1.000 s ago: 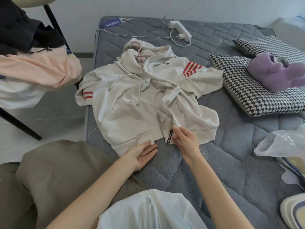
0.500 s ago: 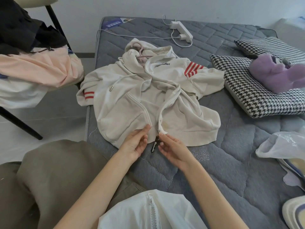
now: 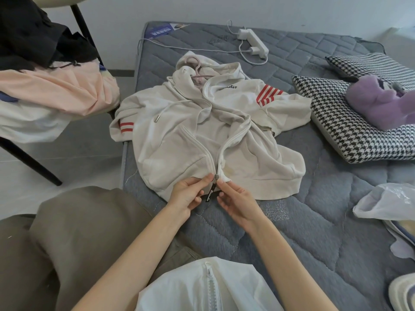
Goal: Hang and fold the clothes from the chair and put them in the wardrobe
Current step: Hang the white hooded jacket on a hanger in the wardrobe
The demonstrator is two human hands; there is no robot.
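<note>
A cream zip hoodie [image 3: 179,149] with red stripes lies spread on the grey mattress [image 3: 303,232], a pink hanger [image 3: 197,72] inside its hood. My left hand [image 3: 186,196] pinches the bottom of the left zip edge at the hem. My right hand [image 3: 238,200] pinches the right zip edge, the two ends meeting at the metal slider with its black pull tab [image 3: 210,194]. On the left, a chair [image 3: 45,171] holds a pile of black, pink and white clothes [image 3: 54,90].
Two houndstooth pillows [image 3: 350,131] and a purple plush toy [image 3: 381,102] lie at the right. A white power strip [image 3: 253,42] with cables sits at the mattress head. A plastic bag [image 3: 386,203] lies near the right edge. Grey floor lies left of the bed.
My left hand moved from resting flat on the mattress to the left hem. Both hands brought the two zip ends together at the slider.
</note>
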